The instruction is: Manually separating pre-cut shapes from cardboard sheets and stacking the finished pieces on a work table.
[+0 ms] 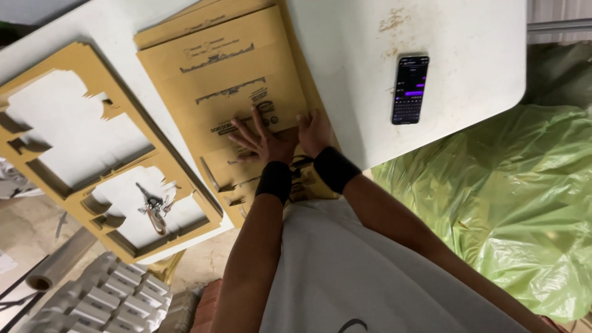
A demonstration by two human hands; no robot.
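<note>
Two hands press on a stack of flat brown cardboard sheets (228,80) at the near edge of a white table (370,61). Her left hand (262,139) lies flat with fingers spread, gripping nothing; the right hand (314,131) rests beside it, fingers curled onto the sheet's edge. A phone (410,89) lies well apart on the right. Cut-out cardboard frames (74,179) sit left, keys (153,206) showing through one opening.

there is just one view, from a camera on the person's head. it looks almost straight down, from close above, at the near edge of the white table (431,37), with the floor showing on both sides.
</note>
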